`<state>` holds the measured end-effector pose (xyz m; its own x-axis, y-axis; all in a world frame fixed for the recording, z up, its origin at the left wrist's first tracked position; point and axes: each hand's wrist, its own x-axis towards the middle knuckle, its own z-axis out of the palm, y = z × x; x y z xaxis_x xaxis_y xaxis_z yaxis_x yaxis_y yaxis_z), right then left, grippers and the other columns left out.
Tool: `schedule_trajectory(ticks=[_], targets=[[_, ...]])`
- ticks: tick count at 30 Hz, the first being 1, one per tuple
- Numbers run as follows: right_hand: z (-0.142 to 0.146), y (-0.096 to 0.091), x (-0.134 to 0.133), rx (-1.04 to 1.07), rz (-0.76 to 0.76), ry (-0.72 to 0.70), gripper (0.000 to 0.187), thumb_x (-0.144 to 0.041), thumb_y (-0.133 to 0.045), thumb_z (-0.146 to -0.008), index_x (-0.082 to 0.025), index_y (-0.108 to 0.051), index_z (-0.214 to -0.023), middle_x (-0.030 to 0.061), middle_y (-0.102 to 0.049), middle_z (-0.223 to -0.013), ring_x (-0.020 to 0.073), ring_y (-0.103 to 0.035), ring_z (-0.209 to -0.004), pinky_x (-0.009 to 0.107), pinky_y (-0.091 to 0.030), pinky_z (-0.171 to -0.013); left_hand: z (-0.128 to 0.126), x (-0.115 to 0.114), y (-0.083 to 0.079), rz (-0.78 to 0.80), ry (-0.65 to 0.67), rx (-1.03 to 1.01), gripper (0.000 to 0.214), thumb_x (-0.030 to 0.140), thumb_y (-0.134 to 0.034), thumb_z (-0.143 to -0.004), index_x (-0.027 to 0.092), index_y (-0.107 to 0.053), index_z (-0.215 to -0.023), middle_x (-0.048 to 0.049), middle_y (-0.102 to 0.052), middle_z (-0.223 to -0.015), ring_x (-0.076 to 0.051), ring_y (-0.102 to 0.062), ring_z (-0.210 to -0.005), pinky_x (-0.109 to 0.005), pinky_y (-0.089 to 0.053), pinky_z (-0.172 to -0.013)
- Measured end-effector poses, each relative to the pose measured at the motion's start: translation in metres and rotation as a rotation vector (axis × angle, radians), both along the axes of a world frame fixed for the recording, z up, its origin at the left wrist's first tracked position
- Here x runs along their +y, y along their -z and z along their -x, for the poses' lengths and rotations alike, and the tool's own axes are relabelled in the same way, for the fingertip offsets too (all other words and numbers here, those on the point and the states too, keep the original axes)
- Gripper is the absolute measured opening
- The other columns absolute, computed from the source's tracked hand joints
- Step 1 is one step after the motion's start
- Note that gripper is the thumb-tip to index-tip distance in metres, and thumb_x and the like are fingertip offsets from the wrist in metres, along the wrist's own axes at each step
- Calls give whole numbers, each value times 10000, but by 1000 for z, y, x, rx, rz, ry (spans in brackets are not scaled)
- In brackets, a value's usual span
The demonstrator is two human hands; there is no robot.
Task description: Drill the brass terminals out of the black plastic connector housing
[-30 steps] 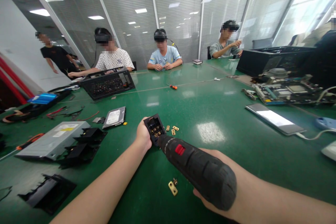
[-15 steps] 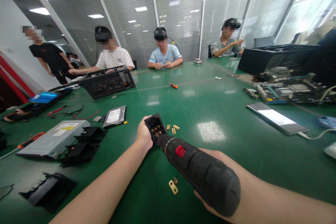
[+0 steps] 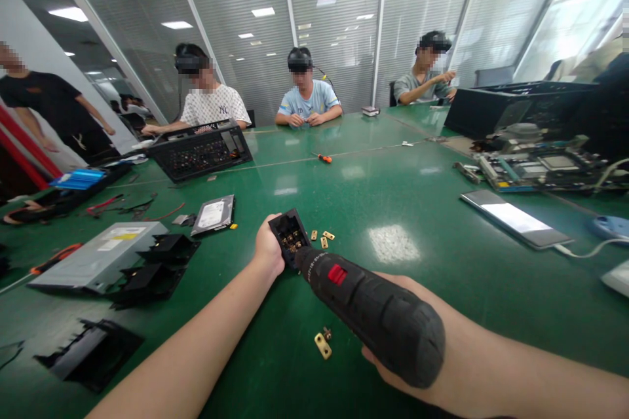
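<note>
Holding black box [image 3: 289, 236], seven o'clock off centre: my left hand [image 3: 268, 249] wraps it; right hand [image 3: 400, 283] grips drill [image 3: 373, 317] at five o'clock, fingers mostly hidden. Box looks light, stiff, brittle; grasp outer sides.

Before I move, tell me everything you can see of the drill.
The drill is black, plastic-looking, with a rounded rear, red switch on top and pale markings near its nose. It slants forward-left above the green table, nose at the edge of the black box. The right hand's grip holds it; handle and bit are hidden.
</note>
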<state>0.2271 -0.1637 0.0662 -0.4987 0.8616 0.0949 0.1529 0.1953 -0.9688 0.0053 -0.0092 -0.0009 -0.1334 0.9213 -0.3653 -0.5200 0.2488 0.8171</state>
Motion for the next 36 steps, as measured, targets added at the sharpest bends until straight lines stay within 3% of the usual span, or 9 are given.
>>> schedule_trajectory(ticks=[8,14,22,29,33,36], targets=[[-1,-3,0,38,80,23,199,-147,-698,-776,-234,-700,-955,26,-701,-842,200,-680,-792,278,-617,-714,-1,0,-3,21,-16,20,206,341,-488,-806,192,-580,-697,-51,-619,-557,-235,-629,-489,-374,-553,-488],[2,-3,0,-103,142,-4,189,-87,-649,-801,-182,-671,-962,-14,-648,-754,131,-554,-657,226,-540,-634,-1,-1,-4,21,-13,5,187,345,-508,-789,198,-581,-698,-46,-622,-562,-240,-631,-495,-386,-558,-496],[1,-8,0,25,119,22,172,-159,-717,-773,-221,-660,-922,9,-684,-837,177,-658,-768,265,-593,-711,-1,0,-2,9,-31,23,167,328,-512,-786,200,-575,-699,-42,-617,-562,-243,-637,-501,-382,-558,-502],[-1,-2,0,-131,15,-10,204,-142,-721,-781,-193,-662,-970,-5,-676,-806,151,-621,-700,253,-581,-690,-2,-2,-2,5,-7,6,193,352,-519,-784,195,-588,-694,-53,-625,-567,-244,-631,-506,-387,-555,-508],[-4,1,-1,-88,-72,16,236,-164,-721,-782,-218,-691,-1010,33,-719,-904,198,-678,-809,291,-612,-757,-3,-2,0,-4,-42,19,188,361,-537,-787,196,-580,-709,-41,-622,-568,-240,-635,-508,-376,-548,-503],[-5,0,-1,-57,-82,13,241,-205,-733,-773,-231,-703,-1010,40,-717,-874,226,-694,-822,304,-627,-720,-3,-3,0,-31,-48,5,208,384,-548,-807,196,-578,-723,-35,-628,-579,-235,-646,-522,-372,-555,-517]])
